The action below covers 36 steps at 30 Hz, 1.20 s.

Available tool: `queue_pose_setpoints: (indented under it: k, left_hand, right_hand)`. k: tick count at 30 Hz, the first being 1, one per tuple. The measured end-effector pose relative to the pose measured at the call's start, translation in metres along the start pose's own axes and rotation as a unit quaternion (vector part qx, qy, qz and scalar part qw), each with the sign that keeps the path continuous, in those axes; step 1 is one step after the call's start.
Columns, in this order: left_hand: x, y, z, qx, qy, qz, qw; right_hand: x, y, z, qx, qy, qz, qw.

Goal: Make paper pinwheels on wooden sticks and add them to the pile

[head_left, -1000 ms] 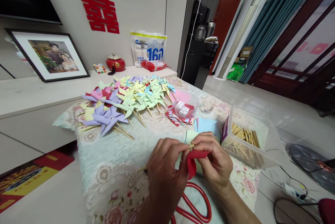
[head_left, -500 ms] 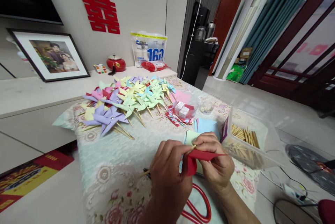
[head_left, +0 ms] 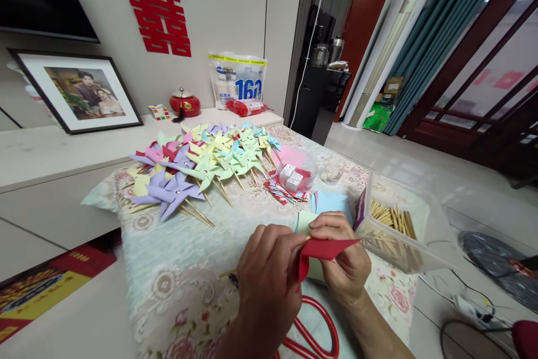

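Note:
Close together over the near part of the table, both hands are closed on a red paper pinwheel (head_left: 330, 248). My left hand (head_left: 269, 272) pinches its left side, where a small pale stick end shows between the fingertips. Fingers of my right hand (head_left: 347, 261) grip it from the right, and one pointed red flap sticks out past them. Left of my left hand a thin wooden stick (head_left: 228, 273) pokes out; whether it is the same stick is hidden. Red-handled scissors (head_left: 321, 314) lie below the hands. Light green paper (head_left: 306, 220) shows behind the fingers.
Finished pinwheels (head_left: 210, 157) in several colours lie at the back left. Near the middle are red paper strips (head_left: 281, 194), a small clear container (head_left: 294, 177) and blue paper (head_left: 334, 205). A clear plastic bin (head_left: 424, 252) of short wooden sticks (head_left: 395, 219) stands at right.
Both hands have shifted slightly left with the red pinwheel. Its hanging flap has turned narrower, and less of the stick end shows between the fingertips.

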<state>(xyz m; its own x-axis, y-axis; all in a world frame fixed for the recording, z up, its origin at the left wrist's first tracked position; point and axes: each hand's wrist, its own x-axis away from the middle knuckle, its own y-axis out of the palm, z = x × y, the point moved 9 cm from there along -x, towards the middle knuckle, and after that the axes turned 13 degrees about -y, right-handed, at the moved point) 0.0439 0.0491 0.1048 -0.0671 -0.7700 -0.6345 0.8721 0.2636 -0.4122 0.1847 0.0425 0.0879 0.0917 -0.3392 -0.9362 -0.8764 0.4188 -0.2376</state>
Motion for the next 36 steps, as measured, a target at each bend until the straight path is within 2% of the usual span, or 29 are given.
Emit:
queue_pose_setpoints:
  k: [22,28,31,33,35,36]
  left_hand:
    - [0.003,0.003,0.009,-0.03,0.0,0.008,1.0]
    - [0.006,0.008,0.001,-0.023,-0.021,0.0,1.0]
    - [0.006,0.014,-0.016,0.009,-0.067,-0.019,0.998]
    - [0.005,0.018,-0.034,0.058,-0.137,-0.041,0.988]
    - [0.005,0.022,-0.056,0.13,-0.238,-0.055,0.961]
    - [0.007,0.024,-0.068,0.176,-0.297,-0.061,0.936]
  right_hand:
    - [-0.005,0.002,-0.004,0.032,0.0,-0.002,0.999]
    - [-0.003,0.003,-0.001,0.038,0.015,-0.023,0.999]
    - [-0.001,0.009,0.007,0.034,0.033,-0.051,0.998]
    - [0.0,0.012,0.014,0.031,0.046,-0.066,0.996]
    - [0.002,0.011,0.021,0.027,0.065,-0.066,0.995]
    - [0.004,0.009,0.024,0.022,0.078,-0.056,0.995]
